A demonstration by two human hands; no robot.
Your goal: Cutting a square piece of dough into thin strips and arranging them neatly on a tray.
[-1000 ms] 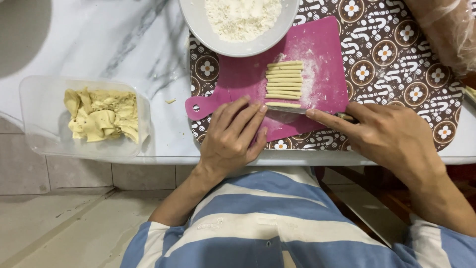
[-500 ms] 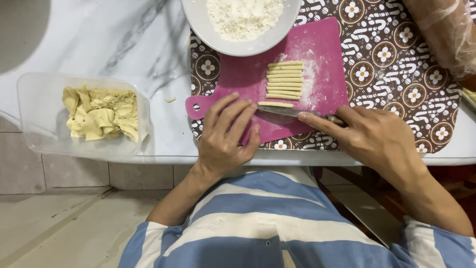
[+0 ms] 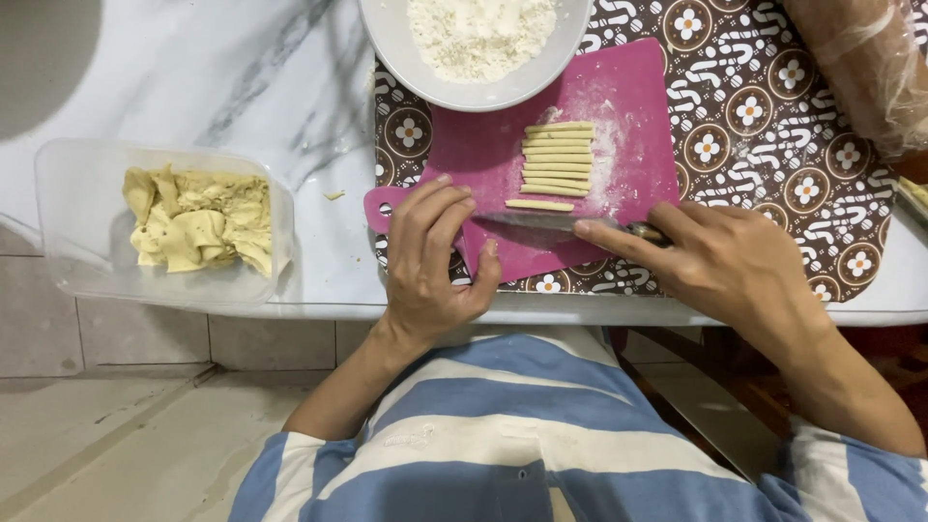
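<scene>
A pink cutting board [image 3: 483, 155] lies on a patterned brown mat. Several thin pale dough strips [image 3: 558, 159] lie in a row on its floured middle. One more strip [image 3: 539, 205] lies apart, just below the row. My right hand [image 3: 720, 261] grips a knife [image 3: 532, 228], forefinger stretched along the blade's back. The blade lies across the board's near edge, pointing left. My left hand [image 3: 430, 256] rests on the board's near left corner by the handle hole, fingers bent, thumb touching the blade tip.
A white bowl of flour [image 3: 478, 39] stands at the board's far edge. A clear plastic tub with scraps of yellow dough [image 3: 198, 220] sits at the left on the marble counter. A plastic-wrapped roll [image 3: 865, 68] lies at the far right.
The knife has drawn back toward me, away from the row, leaving one strip lying apart. My left hand has slid a little left and nearer.
</scene>
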